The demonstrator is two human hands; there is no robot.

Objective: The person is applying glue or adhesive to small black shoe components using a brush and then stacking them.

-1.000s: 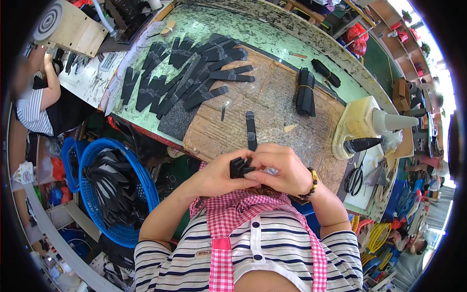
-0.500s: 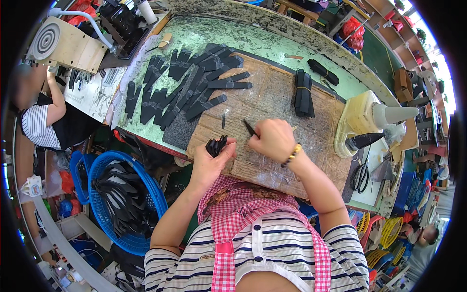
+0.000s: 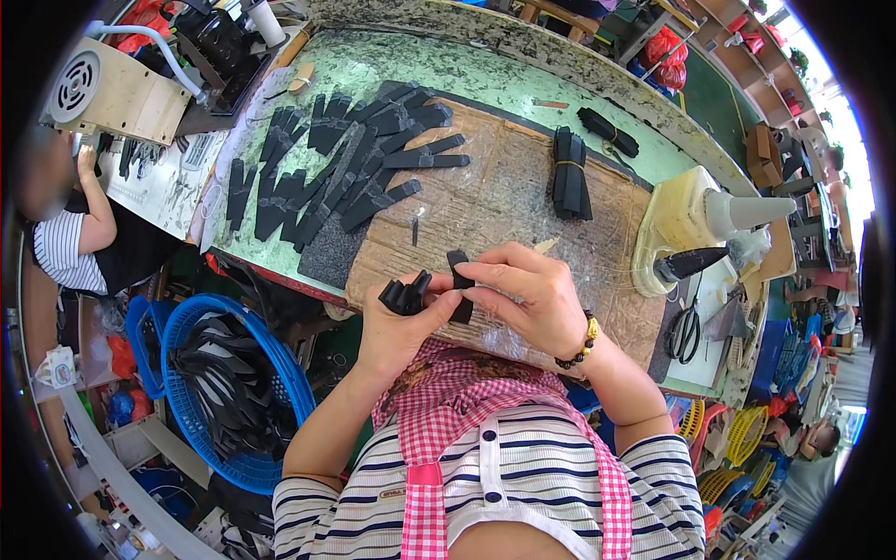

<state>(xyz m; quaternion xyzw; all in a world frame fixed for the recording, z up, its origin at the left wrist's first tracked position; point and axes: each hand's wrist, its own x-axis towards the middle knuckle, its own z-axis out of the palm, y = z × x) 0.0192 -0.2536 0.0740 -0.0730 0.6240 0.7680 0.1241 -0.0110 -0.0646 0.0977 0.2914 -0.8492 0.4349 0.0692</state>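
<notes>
My left hand [image 3: 403, 329] is closed around several folded black strips [image 3: 403, 295], and its thumb tip also meets a single flat black strip [image 3: 460, 306]. With finger and thumb, my right hand [image 3: 527, 297] pinches that same strip from the other side. Both hands are close together over the near part of a worn cardboard sheet [image 3: 509, 201]. One small dark sliver [image 3: 415, 231] lies on the cardboard just beyond my left hand. Farther left, many black strips [image 3: 341, 177] lie in overlapping, fanned groups.
A banded black bundle [image 3: 570, 177] and another dark bundle [image 3: 607, 133] lie at the back right. To the right are a pale glue container [image 3: 667, 224] and black scissors [image 3: 686, 334]. A blue basket [image 3: 303, 397] of black pieces stands left. A co-worker [image 3: 75, 229] sits far left.
My right hand has turned and come back toward my left hand, and the black strip it holds now spans between both hands. My left hand still holds the folded strips.
</notes>
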